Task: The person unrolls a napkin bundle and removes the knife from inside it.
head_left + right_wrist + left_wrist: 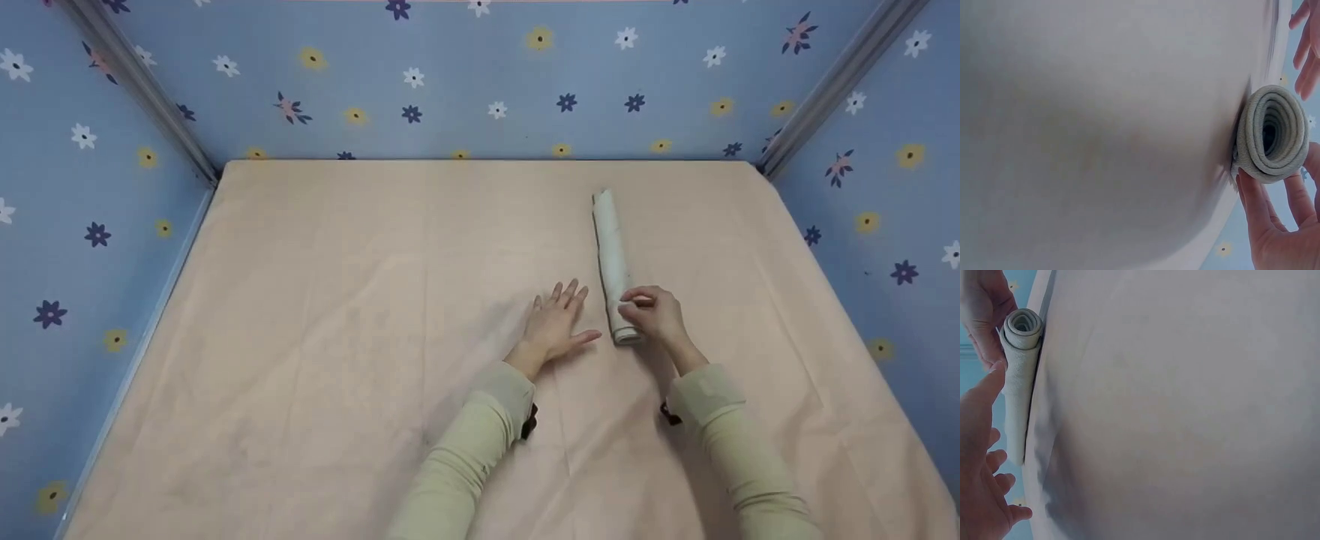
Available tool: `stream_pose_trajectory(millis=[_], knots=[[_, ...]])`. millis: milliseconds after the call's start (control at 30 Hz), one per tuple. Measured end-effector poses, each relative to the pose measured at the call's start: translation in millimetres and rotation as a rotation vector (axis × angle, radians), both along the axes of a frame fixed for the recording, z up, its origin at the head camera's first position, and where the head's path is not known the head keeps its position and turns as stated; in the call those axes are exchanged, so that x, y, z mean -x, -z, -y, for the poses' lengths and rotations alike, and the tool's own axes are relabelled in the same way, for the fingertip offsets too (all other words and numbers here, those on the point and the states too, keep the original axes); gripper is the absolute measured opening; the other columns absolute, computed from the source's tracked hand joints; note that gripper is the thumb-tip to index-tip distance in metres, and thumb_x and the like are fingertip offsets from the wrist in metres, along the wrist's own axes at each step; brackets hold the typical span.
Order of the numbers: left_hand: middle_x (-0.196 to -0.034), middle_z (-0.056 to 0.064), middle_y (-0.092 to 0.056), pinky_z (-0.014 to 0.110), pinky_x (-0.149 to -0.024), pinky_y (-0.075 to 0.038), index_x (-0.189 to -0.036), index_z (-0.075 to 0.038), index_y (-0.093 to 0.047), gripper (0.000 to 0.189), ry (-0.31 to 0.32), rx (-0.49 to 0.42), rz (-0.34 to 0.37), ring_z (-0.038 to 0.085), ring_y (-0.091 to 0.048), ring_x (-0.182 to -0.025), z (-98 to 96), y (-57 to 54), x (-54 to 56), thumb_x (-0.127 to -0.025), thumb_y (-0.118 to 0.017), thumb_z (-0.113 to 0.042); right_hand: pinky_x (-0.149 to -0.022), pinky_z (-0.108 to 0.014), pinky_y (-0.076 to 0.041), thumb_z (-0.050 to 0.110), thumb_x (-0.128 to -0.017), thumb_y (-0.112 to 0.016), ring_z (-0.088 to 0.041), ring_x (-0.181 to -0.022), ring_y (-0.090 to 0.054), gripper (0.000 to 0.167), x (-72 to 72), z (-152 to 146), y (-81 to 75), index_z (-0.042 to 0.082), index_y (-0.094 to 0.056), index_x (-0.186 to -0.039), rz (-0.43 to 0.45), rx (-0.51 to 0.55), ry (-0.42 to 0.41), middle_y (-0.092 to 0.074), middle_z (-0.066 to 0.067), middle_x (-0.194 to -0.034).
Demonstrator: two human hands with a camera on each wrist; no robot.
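A pale green towel (pixel 613 259), rolled into a long tube, lies lengthwise on the right half of the table. Its spiral end (pixel 1275 135) faces the person and fills the right side of the right wrist view. At that near end, my right hand (pixel 656 315) grips the roll from its right side, fingertips low on its flank and thumb higher up. My left hand (pixel 553 328) is just left of the roll with its fingers spread and nothing held. In the left wrist view, the left thumb (pixel 991 385) overlaps the side of the roll.
A peach cloth (pixel 337 300) with faint creases covers the table. Blue flowered panels (pixel 450 75) enclose the back and both sides, with grey posts (pixel 150 90) at the rear corners. Light green sleeves (pixel 450 465) cover both forearms.
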State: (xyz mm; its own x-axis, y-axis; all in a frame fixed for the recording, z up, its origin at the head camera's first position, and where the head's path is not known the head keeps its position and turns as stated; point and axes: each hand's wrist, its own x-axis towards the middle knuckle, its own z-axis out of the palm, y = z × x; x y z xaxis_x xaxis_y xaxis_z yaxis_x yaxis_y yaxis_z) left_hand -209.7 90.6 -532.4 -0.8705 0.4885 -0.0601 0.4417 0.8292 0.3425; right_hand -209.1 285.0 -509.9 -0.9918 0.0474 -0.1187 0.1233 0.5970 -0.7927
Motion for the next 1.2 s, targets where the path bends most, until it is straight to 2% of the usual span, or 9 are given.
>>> stream_pose_trajectory(millis=[467,767,967,1200], knots=[[-0.148,0.001,-0.011,0.047,-0.104,-0.018,-0.144,-0.019,-0.014,0.078,0.011,0.004,0.005,0.022,-0.01,-0.134,-5.6,2.3,4.2,-0.083,-0.041,-0.061,-0.077,-0.036,-0.047,0.007,-0.081,-0.061,-0.031,-0.099,-0.054,0.015,3.9,-3.7,1.6,-0.004,-0.061,-0.091,-0.006,0.018,-0.015,-0.051,-0.015,-0.107],[-0.148,-0.002,-0.012,0.045,-0.104,-0.021,-0.143,-0.021,-0.015,0.079,0.019,0.026,0.007,0.02,-0.012,-0.133,-14.6,-2.9,5.4,-0.082,-0.04,-0.063,-0.064,-0.017,-0.045,0.004,-0.08,-0.063,-0.021,-0.088,-0.058,0.016,3.0,-6.8,-0.6,-0.008,-0.059,-0.09,-0.02,0.087,-0.03,-0.058,-0.017,-0.099],[-0.148,-0.002,-0.011,0.044,-0.104,-0.019,-0.143,-0.021,-0.015,0.078,0.025,-0.003,0.048,0.019,-0.011,-0.133,-20.0,-5.6,5.9,-0.082,-0.04,-0.062,-0.058,-0.018,-0.043,0.003,-0.082,-0.061,-0.012,-0.077,-0.055,0.017,1.9,-9.2,-1.7,-0.01,-0.056,-0.091,-0.007,0.134,-0.039,-0.061,-0.015,-0.09],[-0.147,-0.002,-0.013,0.043,-0.103,-0.022,-0.143,-0.021,-0.016,0.079,0.031,-0.006,0.048,0.02,-0.013,-0.133,-24.6,-6.8,6.4,-0.081,-0.042,-0.063,-0.057,-0.017,-0.043,0.004,-0.082,-0.061,-0.009,-0.074,-0.053,0.013,1.8,-11.7,-1.6,-0.007,-0.057,-0.089,0.014,0.158,-0.017,-0.06,-0.012,-0.087]])
